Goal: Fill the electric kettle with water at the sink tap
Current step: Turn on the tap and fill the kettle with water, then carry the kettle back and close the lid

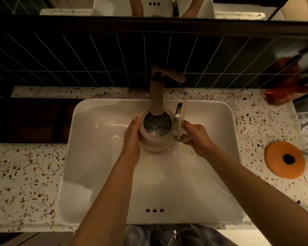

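Filling step: electric kettle (156,139) held over sink basin (96,157), mouth under tap spout (156,96), lid (180,119) flipped open; right hand (196,137) grips the handle, left hand (132,139) flat against the wall, fingers straight; next likely shutting tap

Both forearms extended forward; left hand (132,141) flat, fingers (136,122) straight against kettle (156,145) side; right hand (197,137) curled round its handle (186,134).

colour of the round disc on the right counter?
The disc is orange with a black centre; head view.
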`<state>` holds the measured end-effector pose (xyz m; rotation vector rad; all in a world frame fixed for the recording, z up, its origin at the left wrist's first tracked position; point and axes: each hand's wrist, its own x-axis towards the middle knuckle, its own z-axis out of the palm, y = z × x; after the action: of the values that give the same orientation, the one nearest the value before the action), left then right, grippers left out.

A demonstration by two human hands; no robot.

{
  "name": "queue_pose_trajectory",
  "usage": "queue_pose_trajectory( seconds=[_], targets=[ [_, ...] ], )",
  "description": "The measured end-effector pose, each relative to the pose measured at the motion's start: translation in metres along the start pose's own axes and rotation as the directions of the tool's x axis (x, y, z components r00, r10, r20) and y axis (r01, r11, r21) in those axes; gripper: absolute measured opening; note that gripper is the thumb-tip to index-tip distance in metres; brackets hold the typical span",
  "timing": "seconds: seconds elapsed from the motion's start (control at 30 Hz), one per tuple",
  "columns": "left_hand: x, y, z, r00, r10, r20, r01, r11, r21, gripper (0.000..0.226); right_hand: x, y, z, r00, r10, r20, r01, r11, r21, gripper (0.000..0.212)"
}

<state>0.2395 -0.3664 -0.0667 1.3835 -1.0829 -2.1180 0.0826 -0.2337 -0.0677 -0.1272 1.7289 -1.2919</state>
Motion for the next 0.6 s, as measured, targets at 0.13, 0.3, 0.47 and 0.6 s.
queue_pose_trajectory(
  seconds=[0.13, 0.3, 0.47, 0.6],
  targets=[
    [-0.004, 0.001, 0.003, 1.0, -0.007, -0.005, 0.006, 0.997, -0.076, 0.04, 0.001, 0.006, 0.001, 0.999, -0.042, 0.007, 0.042, 0.999, 0.006, 0.044],
    [-0.014, -0.009, 0.0, 0.998, -0.044, -0.039, 0.037, 0.986, -0.162, 0.042, -0.011, 0.023, -0.005, 0.992, -0.123, 0.041, 0.122, 0.992, 0.037, 0.067],
    [-0.037, -0.011, 0.002, 0.994, -0.066, -0.086, 0.047, 0.978, -0.205, 0.037, -0.033, 0.026, -0.011, 0.986, -0.128, 0.109, 0.123, 0.991, 0.054, 0.083],
    [-0.057, -0.007, -0.008, 0.994, -0.038, -0.107, 0.02, 0.986, -0.165, 0.035, -0.068, 0.02, -0.01, 0.973, -0.124, 0.194, 0.107, 0.99, 0.092, 0.058]
  ],
)
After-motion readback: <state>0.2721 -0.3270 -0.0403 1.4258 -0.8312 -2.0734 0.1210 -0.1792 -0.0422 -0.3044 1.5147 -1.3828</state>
